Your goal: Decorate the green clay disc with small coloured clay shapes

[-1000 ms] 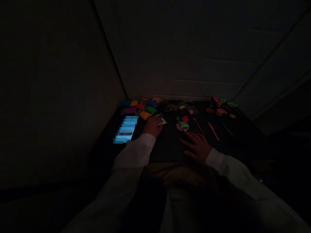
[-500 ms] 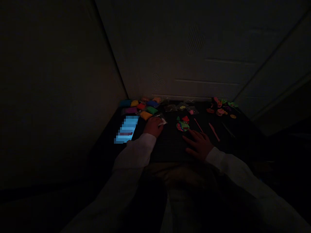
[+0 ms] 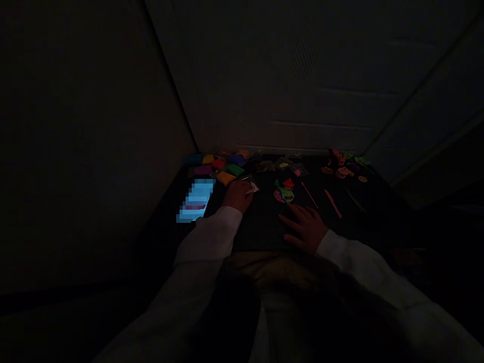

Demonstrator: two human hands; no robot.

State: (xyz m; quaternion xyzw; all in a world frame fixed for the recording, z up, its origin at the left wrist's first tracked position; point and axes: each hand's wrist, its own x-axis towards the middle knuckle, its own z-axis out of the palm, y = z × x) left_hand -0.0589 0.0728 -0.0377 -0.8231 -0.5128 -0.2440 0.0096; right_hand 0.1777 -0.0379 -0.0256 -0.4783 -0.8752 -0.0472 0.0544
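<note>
A lit screen [image 3: 197, 194] is glowing blue at left; a panelled wall [image 3: 340, 108] is standing behind, showing two striped patches [image 3: 303, 58].

No readable text or numbers.

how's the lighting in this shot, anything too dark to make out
Head view: very dim overall; the glowing screen is the brightest thing, its contents pixelated; the left hand and right hand show dimly; midway down the right edge, everything is near black.
</note>
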